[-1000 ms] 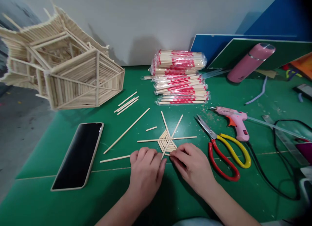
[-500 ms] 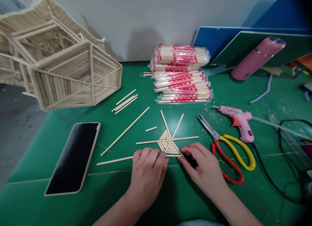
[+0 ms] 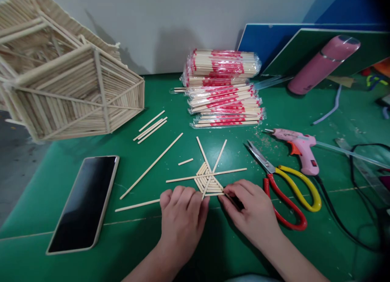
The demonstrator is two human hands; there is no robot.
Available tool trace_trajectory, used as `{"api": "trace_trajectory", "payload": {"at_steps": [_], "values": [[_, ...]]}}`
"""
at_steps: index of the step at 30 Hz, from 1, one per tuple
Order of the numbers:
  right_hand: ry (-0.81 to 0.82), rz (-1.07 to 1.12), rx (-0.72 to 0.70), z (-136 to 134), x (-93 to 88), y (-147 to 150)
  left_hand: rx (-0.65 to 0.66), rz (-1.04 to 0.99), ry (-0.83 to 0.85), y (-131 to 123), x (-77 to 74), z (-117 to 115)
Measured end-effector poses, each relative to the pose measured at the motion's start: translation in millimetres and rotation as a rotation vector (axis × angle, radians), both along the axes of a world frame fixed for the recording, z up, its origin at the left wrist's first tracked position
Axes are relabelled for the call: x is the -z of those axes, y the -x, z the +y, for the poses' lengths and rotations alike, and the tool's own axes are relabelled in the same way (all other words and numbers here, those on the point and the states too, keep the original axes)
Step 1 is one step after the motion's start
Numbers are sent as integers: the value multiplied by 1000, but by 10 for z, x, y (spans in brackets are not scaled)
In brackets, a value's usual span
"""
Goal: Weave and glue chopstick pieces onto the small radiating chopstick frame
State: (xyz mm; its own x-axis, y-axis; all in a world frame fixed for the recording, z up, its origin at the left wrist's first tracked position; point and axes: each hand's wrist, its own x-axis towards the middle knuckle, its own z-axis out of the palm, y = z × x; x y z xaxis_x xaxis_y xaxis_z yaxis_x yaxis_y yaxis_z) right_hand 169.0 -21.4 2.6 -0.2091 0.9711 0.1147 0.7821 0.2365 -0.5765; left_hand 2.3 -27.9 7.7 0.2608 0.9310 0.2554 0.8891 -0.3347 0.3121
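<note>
On the green table lies a star-shaped stick frame (image 3: 209, 175), made of long crossed sticks with shorter ones filling two of its lower wedges. My left hand (image 3: 182, 215) is closed over a long wooden stick (image 3: 137, 205), which pokes out to the left; the fingertips are at the frame's lower edge. A stick's end also shows between the two hands, along that edge. My right hand (image 3: 251, 205) pinches the lower right corner of the frame, thumb and index finger meeting at the stick ends. The fingers partly hide what they grip.
Scissors (image 3: 266, 164) and a pink glue gun (image 3: 300, 146) lie right. Loose sticks (image 3: 152, 165) and a phone (image 3: 83, 203) are left. Packaged chopsticks (image 3: 225, 91) are stacked behind. A large stick model (image 3: 76, 91) stands back left, a pink bottle (image 3: 324, 65) back right.
The view has shifted slightly, so the table items at left sit a little further left. Both hands keep nearly the same hold at the frame's lower edge.
</note>
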Motion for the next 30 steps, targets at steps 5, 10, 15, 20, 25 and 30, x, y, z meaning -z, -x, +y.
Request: {"api": "trace_trajectory", "payload": {"at_steps": [5,10,15,20,25,30], "values": [[-2,-5,10,0,-5,0,-3,19,35,-7,2,5],[9,-5,11,3,-12,4,14,16,41,-4,14,2],[14,4,23,0,-6,8,11,8,42,1,9,4],[9,19,25,-12,-10,4,10,18,56,-10,14,8],[53,62,24,-10,-28,-9,20,13,37,-11,18,-2],[95,255,54,-5,-84,-29,101,77,-3,-34,-52,-9]]}}
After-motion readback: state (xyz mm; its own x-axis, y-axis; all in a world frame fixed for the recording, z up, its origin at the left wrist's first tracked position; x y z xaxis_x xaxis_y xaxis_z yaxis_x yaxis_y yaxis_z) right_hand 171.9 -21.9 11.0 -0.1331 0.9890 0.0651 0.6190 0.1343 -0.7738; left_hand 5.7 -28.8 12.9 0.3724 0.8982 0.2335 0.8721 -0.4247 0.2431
